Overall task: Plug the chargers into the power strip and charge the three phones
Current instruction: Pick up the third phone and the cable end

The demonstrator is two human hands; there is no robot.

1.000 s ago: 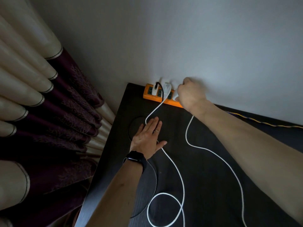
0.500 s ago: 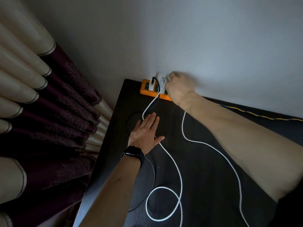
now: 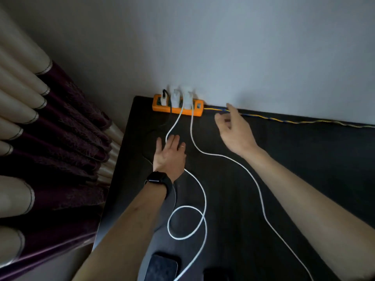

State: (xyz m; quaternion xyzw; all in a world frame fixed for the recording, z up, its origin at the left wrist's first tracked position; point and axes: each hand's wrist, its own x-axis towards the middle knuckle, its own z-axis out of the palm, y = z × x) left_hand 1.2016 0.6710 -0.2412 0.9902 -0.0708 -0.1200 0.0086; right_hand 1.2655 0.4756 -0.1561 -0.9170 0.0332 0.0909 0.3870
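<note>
1. Power strip [image 3: 177, 108] is laid upper centre of frame, long axis left-right, its cord [image 3: 284, 120] led off right.
2. Left hand [image 3: 169, 154] is laid flat on tabletop [image 3: 304, 159], grip unclenched.
3. Right hand [image 3: 235, 131] is held right of strip, grip spread, nothing held.

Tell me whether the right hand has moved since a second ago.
Yes. The right hand has left the orange power strip, shifting right past its end and slightly nearer the person, holding nothing.

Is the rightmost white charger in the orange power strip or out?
In: the white charger stands seated in the power strip, right hand clear of it.
</note>
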